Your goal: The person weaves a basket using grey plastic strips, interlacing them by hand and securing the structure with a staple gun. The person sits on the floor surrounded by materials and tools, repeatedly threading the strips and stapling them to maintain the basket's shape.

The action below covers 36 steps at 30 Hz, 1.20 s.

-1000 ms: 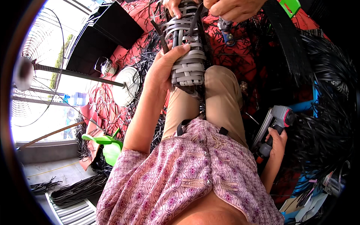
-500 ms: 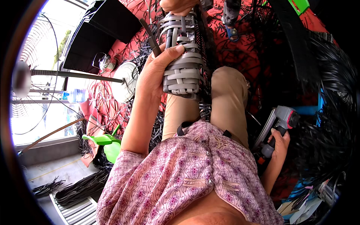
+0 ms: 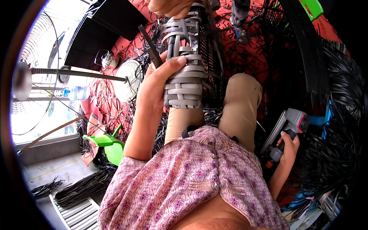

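A long piece of woven grey flat strips (image 3: 184,80) stands over my left knee, its near end toward me. My left hand (image 3: 161,76) is wrapped round its left side, thumb pressed on the weave. A dark flat strip (image 3: 150,48) sticks up beside that hand; its lower end is hidden behind the thumb. At the far end of the woven piece is another person's hand (image 3: 172,7), partly out of view. Low on the right, my right hand (image 3: 288,147) grips the handle of a grey and black nail gun (image 3: 294,122), held apart from the weave.
Black strips lie heaped at the right (image 3: 341,115) and over the red floor (image 3: 245,57). On the left stand a fan (image 3: 23,81), a round white base (image 3: 128,80) and a green plastic dustpan-like thing (image 3: 113,147). A sandalled foot (image 3: 240,35) stands ahead.
The woven piece's near end has come slightly toward me, my left hand still on it. The other person's hand has come further into view. My right knee has shifted right.
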{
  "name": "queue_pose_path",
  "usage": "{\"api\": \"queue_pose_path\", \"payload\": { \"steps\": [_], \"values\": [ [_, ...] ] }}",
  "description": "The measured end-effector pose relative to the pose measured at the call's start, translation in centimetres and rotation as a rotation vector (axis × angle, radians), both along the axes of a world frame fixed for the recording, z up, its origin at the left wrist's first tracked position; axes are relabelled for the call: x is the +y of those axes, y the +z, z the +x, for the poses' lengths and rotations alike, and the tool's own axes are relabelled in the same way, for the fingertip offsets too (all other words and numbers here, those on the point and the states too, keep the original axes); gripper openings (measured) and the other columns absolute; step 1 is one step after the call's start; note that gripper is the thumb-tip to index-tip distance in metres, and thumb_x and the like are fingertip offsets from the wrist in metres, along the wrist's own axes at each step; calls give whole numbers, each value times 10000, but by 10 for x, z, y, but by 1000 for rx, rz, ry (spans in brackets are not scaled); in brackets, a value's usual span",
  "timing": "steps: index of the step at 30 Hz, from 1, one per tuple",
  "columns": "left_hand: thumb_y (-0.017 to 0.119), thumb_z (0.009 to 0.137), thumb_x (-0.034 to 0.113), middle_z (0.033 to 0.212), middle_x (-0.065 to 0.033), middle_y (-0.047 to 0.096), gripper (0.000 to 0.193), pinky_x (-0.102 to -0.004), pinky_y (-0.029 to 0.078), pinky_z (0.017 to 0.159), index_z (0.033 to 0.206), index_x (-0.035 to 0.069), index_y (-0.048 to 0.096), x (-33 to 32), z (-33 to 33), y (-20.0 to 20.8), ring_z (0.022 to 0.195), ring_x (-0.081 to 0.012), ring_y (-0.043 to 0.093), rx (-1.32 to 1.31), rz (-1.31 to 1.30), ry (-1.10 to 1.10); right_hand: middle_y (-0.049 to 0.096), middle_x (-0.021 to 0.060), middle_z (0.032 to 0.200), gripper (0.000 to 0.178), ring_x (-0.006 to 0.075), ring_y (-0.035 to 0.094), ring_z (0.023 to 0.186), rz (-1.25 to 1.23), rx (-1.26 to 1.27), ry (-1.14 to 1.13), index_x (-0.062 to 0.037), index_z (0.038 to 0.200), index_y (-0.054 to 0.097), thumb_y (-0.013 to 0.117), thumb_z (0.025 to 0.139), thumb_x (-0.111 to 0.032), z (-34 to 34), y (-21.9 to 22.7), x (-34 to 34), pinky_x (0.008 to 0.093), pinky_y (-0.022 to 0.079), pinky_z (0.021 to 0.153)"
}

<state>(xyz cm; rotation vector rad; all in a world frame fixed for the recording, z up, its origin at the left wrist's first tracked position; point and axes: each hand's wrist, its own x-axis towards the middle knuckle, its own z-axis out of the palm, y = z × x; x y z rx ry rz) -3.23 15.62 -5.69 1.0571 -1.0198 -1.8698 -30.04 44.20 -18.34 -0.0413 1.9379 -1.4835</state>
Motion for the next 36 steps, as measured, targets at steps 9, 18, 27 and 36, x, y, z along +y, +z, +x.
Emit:
{"api": "queue_pose_path", "payload": {
  "steps": [9,18,27,36],
  "values": [
    [663,844,108,887,-66,666,286,-281,573,674,1102,12,587,0,18,-6,717,-134,661,77,78,-53,582,59,620,153,150,551,527,-46,8,22,9,871,608,696,763,-53,-3,-10,4,263,437,514],
    [652,863,117,902,-76,665,267,-276,579,646,1097,14,575,6,18,-8,713,-137,668,54,47,-4,580,58,628,166,148,549,531,-41,3,8,14,891,607,692,758,-36,-3,-13,6,261,442,519],
    [669,850,104,925,-89,662,306,-293,584,683,1124,19,564,3,23,-8,756,-160,675,55,88,11,582,61,645,200,152,550,536,-74,-9,-3,20,912,600,705,753,-41,-4,-17,8,271,447,518],
    [682,841,126,921,-86,668,302,-306,578,668,1108,18,589,1,28,-11,749,-169,669,37,109,27,577,55,659,206,140,536,556,-65,7,2,26,915,603,708,752,-42,-5,-20,8,270,438,528]
  ]
}}
